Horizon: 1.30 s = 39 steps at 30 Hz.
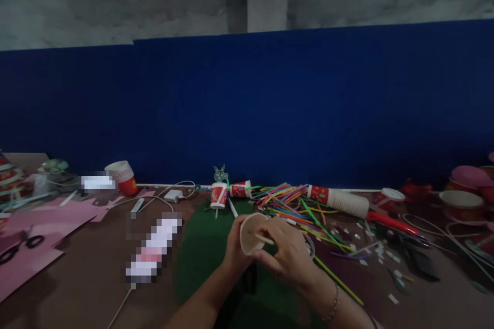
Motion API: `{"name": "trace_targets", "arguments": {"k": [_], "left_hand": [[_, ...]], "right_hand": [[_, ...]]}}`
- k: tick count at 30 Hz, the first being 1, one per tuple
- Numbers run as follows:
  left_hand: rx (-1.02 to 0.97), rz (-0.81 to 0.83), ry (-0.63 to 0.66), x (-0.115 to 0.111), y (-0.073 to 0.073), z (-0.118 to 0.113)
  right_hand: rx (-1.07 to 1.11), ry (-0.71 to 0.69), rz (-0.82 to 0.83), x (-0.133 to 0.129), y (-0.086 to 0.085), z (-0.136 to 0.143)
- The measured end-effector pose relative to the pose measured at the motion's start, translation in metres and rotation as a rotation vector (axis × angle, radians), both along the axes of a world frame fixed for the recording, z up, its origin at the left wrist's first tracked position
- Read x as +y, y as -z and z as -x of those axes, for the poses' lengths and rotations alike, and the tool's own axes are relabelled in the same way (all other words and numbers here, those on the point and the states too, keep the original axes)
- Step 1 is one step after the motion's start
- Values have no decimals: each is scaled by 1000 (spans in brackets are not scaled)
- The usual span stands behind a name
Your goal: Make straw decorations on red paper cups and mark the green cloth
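Head view: my left hand (236, 244) is wrapped around a paper cup (251, 247), its open mouth tilted towards me above the green mat (200, 252). My right hand (287, 249) curls at the rim, near a pale stick (264, 238); I cannot tell whether its fingers pinch that. Colourful pipe cleaners (283, 198) lie beyond, beside a toppled cup stack (339, 200).

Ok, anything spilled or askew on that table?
No liquid spill visible. Small white scraps lie scattered at the right; the colored sticks fan out in a messy pile. One red cup lies on its side behind the hands.
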State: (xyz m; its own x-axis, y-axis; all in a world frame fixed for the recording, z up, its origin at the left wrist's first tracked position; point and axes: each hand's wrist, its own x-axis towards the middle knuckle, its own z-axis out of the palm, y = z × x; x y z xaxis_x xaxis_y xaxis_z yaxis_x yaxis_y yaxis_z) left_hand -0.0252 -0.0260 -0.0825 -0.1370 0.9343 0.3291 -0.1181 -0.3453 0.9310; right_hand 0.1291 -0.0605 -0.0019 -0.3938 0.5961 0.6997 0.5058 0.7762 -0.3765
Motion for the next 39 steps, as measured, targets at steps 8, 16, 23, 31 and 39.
{"name": "trace_targets", "arguments": {"k": [8, 16, 23, 31, 39], "left_hand": [[-352, 170, -51, 22, 0, 8], [-479, 284, 312, 12, -1, 2], [-638, 375, 139, 19, -3, 5], [-711, 400, 202, 29, -2, 25], [-614, 529, 264, 19, 1, 11]], "right_hand": [[97, 207, 552, 23, 26, 11], [79, -9, 772, 27, 62, 32], [68, -240, 1151, 24, 62, 35], [87, -632, 1536, 11, 36, 29], [392, -225, 1331, 18, 45, 38]]}}
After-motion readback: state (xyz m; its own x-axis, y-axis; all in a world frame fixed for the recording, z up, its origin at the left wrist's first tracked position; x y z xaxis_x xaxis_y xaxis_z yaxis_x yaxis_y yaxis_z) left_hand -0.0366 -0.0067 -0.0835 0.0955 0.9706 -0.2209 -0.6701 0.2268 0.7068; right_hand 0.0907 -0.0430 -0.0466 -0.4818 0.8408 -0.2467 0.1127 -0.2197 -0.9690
